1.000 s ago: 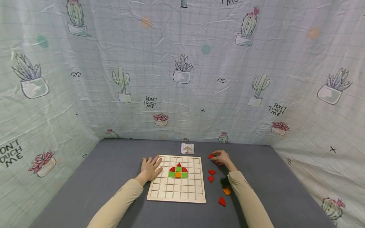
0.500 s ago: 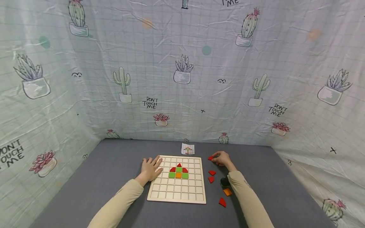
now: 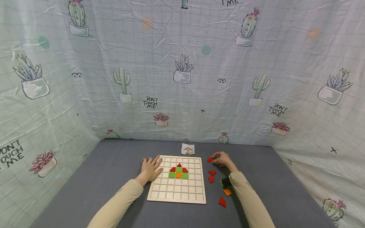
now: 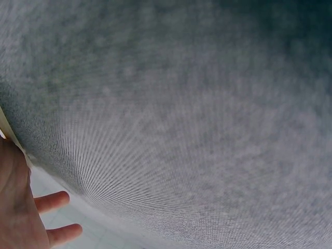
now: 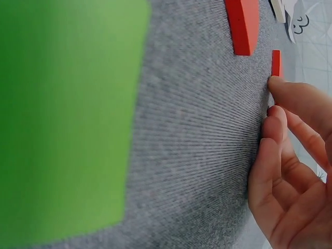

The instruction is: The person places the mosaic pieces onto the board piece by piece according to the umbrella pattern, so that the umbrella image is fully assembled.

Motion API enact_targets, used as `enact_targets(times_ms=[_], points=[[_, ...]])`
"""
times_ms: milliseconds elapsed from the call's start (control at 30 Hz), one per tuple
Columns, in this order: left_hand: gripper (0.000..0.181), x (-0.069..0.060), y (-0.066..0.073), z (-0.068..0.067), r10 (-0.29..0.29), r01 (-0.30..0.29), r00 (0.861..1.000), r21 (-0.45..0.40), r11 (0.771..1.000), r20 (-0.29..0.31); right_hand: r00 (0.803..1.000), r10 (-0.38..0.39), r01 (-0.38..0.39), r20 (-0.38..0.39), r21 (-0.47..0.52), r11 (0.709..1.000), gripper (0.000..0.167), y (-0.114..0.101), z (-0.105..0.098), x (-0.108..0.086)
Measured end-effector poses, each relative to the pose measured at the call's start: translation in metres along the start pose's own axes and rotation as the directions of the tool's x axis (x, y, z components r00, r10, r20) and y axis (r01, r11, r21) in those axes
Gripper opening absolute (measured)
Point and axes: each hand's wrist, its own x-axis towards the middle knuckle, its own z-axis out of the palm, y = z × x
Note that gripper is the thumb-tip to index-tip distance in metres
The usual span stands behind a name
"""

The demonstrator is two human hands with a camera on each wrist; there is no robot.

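Observation:
The left hand (image 3: 149, 169) lies spread over the left edge of the wooden grid board (image 3: 176, 190), its fingers straight. On the board sit red, green and orange pieces around an orange square (image 3: 178, 175). Beyond the board's right edge, the right hand (image 3: 222, 159) pinches a red piece (image 3: 209, 160) at table level; in the right wrist view that red piece (image 5: 276, 62) shows at the thumb and fingertips, the other fingers curled. Nearer the body lie two red pieces (image 3: 212, 173) (image 3: 211, 179).
A small printed card (image 3: 188, 148) lies behind the board. Beside the right forearm are a green piece (image 5: 67, 119), an orange piece (image 3: 227, 192) and another red piece (image 3: 222, 202). A patterned curtain (image 3: 182, 95) hangs behind the grey table (image 3: 119, 158).
The red piece at the right fingertips has shifted slightly toward the body, with the right hand moving a little. The left hand stays on the board.

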Motion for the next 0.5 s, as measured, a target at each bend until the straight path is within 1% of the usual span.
enact_targets(times_ms=[200, 500], points=[[0.054, 0.0016, 0.0001, 0.0018, -0.002, 0.002, 1.000, -0.005, 1.000, -0.010, 1.000, -0.021, 0.022, -0.015, 0.016, 1.000, 0.026, 0.0012, -0.0002, -0.0022], [0.054, 0.0015, -0.0006, 0.0033, -0.005, 0.005, 1.000, -0.002, 1.000, -0.008, 0.998, -0.060, 0.060, -0.005, 0.030, 0.998, 0.026, -0.0004, -0.0010, -0.0080]])
